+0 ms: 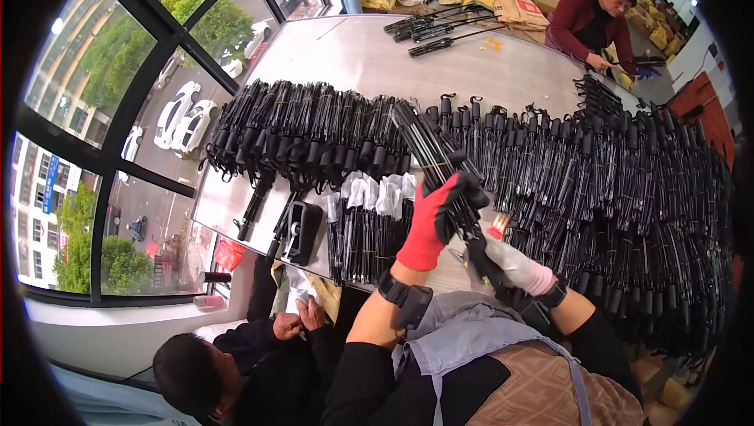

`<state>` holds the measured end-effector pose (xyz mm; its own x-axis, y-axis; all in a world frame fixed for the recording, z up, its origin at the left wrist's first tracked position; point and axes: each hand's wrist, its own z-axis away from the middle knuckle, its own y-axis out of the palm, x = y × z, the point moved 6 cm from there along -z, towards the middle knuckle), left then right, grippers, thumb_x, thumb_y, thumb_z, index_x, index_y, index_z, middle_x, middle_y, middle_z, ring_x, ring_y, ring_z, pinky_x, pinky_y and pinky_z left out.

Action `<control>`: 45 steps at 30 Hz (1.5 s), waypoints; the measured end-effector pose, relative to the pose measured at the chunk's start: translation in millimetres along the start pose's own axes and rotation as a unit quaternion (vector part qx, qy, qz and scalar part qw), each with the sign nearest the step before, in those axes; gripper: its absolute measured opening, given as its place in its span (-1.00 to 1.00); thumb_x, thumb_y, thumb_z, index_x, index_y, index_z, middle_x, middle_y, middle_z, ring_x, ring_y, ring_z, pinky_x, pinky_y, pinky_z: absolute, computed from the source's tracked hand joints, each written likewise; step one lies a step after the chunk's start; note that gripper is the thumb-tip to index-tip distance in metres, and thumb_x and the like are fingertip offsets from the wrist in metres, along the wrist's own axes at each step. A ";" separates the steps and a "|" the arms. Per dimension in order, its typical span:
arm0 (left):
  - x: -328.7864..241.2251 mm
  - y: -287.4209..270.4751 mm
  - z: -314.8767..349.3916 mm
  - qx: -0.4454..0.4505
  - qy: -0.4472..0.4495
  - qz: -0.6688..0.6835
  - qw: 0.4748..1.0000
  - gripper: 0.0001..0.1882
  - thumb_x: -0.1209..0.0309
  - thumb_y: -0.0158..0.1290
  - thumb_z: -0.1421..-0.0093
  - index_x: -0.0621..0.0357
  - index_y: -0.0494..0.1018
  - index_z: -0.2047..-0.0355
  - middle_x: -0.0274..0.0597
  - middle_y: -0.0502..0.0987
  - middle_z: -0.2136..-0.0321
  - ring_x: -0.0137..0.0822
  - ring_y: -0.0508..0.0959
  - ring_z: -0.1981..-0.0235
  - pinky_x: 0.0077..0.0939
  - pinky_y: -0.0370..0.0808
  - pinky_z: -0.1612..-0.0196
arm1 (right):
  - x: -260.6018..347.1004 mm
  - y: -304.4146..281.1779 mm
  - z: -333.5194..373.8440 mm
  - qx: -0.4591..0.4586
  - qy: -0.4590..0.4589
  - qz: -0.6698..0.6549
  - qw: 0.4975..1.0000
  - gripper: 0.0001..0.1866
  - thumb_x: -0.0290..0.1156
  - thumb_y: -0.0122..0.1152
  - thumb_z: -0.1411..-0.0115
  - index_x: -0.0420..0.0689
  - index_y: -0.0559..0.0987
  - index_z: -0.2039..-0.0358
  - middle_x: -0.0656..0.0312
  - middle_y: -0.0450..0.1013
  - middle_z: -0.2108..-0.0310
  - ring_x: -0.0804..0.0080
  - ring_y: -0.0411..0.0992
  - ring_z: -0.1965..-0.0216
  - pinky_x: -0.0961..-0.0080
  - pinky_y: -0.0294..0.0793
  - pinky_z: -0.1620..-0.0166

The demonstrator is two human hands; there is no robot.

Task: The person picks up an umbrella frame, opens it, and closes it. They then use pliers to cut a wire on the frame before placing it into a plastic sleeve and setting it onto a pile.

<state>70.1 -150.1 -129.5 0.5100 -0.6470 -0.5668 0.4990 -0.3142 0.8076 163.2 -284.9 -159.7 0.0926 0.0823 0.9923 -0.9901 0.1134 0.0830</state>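
In a red glove with black fingers, my left hand (433, 218) is closed around a bundle of black folding umbrella frames (422, 141), held tilted above the table. A thin yellowish band circles the bundle. My right hand (518, 266), in a whitish glove with a pink cuff, is closed at the bundle's lower end, around the dark handle part; its fingertips are partly hidden. Just left of my left hand stands a row of umbrella frames (369, 241) topped with white wrapping. Close to my right glove lies a small red-and-white object (498, 226), its kind unclear.
Long rows of umbrella frames (298, 124) and stacked frames (605, 182) cover the table (338, 49). A black tape dispenser (302, 231) stands at the near left edge. One person (228, 371) sits at my left, another (585, 29) works across the table. Windows line the left.
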 end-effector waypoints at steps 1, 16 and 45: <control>-1.5 -4.7 -1.5 0.001 0.010 -0.066 0.998 -0.57 0.33 0.18 -0.19 0.15 0.39 -0.04 -0.27 0.54 0.38 -0.38 0.59 0.40 -0.48 0.55 0.36 | 6.5 -6.7 -6.4 -0.051 -0.047 0.117 0.991 -0.77 -0.33 0.16 -0.20 -0.20 0.43 0.25 0.20 0.38 0.49 0.40 0.37 0.54 0.44 0.39 0.42; 30.8 -31.1 12.6 -0.064 0.169 -0.548 0.817 -0.46 0.39 0.27 0.00 0.17 0.37 0.00 0.00 0.57 0.36 -0.10 0.60 0.35 -0.28 0.49 0.33 | 87.9 -23.3 -46.2 -0.120 -0.205 0.360 0.902 -0.85 -0.36 0.17 -0.15 -0.15 0.44 0.38 0.10 0.36 0.44 0.15 0.40 0.42 0.30 0.40 0.29; 20.6 56.1 -1.9 -0.014 0.031 0.091 0.995 -0.44 -0.02 -0.04 -0.30 0.18 0.33 -0.08 -0.27 0.48 0.44 -0.29 0.55 0.39 -0.33 0.56 0.23 | 60.1 -12.3 25.0 -0.195 -0.139 0.366 0.899 -0.52 -0.04 0.10 -0.27 -0.22 0.42 0.07 0.26 0.47 0.39 0.47 0.45 0.51 0.53 0.41 0.47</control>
<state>109.9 -179.7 -96.1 0.6359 -0.6471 -0.4207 0.4128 -0.1754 0.8938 178.3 -306.1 -98.8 -0.6531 0.0311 0.7566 -0.6570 0.4735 -0.5866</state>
